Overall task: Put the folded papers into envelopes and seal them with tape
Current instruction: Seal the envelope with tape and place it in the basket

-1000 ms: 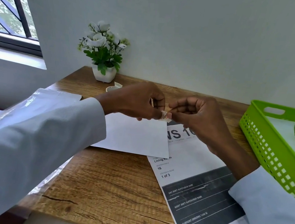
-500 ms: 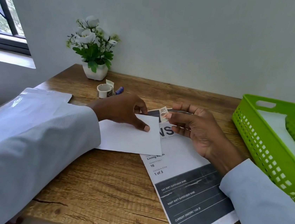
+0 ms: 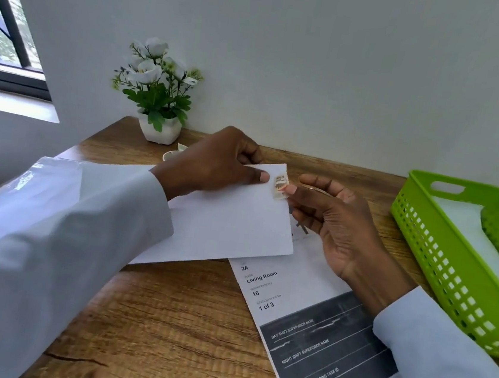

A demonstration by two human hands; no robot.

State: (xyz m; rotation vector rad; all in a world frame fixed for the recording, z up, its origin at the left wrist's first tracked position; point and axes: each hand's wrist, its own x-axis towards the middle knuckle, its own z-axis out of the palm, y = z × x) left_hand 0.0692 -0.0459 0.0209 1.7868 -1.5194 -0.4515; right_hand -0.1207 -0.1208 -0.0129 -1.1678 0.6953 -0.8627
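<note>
A white envelope [image 3: 228, 223] is tilted up off the wooden desk [image 3: 165, 319], and my left hand [image 3: 214, 163] grips its top edge with the thumb on the front. My right hand [image 3: 335, 220] pinches a small printed stamp-like sticker [image 3: 280, 186] against the envelope's top right corner. A tape roll [image 3: 169, 155] peeks out behind my left hand, mostly hidden.
A printed sheet [image 3: 313, 329] reading "Living Room, 1 of 3" lies under the envelope toward the front right. A green plastic basket [image 3: 450, 267] holding white paper stands at the right. A potted white flower [image 3: 159, 97] sits by the back wall. A clear plastic sleeve [image 3: 42, 171] lies at the left.
My left hand has lifted the envelope's top edge off the desk. My right hand brought the small sticker onto the envelope's top right corner.
</note>
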